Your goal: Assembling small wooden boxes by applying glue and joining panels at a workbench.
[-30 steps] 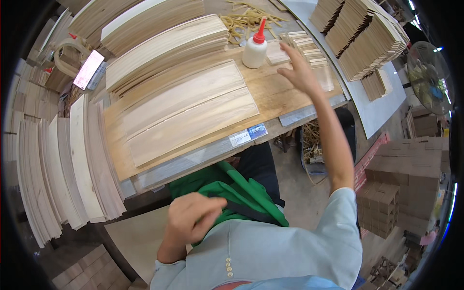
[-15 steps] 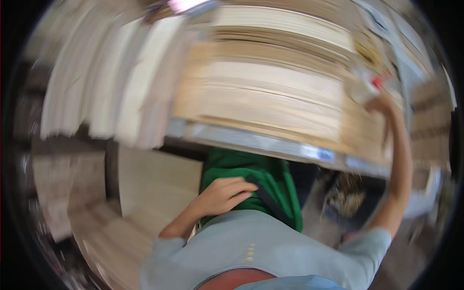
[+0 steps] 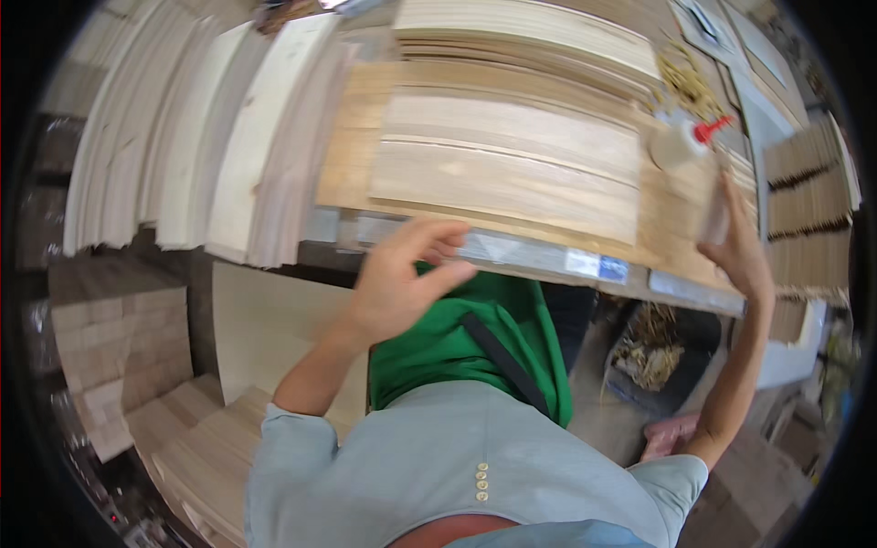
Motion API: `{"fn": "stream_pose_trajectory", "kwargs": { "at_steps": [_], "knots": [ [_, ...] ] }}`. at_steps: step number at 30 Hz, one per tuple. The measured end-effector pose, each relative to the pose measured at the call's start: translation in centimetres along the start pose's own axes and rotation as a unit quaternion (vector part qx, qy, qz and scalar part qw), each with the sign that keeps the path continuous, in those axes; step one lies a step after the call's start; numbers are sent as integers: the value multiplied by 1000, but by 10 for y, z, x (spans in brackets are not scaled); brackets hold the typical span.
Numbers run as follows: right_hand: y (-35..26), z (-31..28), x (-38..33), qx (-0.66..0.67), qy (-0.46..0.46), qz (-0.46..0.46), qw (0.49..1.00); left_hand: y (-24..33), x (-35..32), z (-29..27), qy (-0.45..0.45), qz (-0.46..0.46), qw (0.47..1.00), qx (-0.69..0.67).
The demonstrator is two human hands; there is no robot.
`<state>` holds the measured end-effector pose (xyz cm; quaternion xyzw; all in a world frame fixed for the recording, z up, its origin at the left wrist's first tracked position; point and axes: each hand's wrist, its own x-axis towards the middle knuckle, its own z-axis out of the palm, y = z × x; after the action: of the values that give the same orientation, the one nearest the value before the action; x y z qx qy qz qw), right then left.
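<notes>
Fingers of our right hand lie stretched and together on the workbench, just below the glue bottle. Our left hand hovers with fingers loosely curled, holding nothing, near the bench edge and wood strips.

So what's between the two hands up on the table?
In the head view, between the left hand and the right hand lie long pale wooden boards, stacked flat on the workbench. The glue bottle stands above the right hand.
</notes>
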<state>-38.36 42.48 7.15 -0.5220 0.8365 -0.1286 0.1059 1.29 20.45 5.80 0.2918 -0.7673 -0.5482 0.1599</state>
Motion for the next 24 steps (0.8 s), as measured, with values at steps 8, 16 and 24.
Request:
{"fn": "stream_pose_trajectory", "kwargs": {
  "at_steps": [8, 16, 24],
  "knots": [
    [-166, 28, -30, -32, -64, -177, 982, -15, 55, 130, -199, -60, 912, -354],
    [-159, 130, -27, 713, 97, 55, 692, -22, 35, 80, 3, -26, 916, -400],
    [-196, 157, -22, 870, 126, 106, 464, -14, 29, 1, 42, 118, 979, 160]
  ]
}}
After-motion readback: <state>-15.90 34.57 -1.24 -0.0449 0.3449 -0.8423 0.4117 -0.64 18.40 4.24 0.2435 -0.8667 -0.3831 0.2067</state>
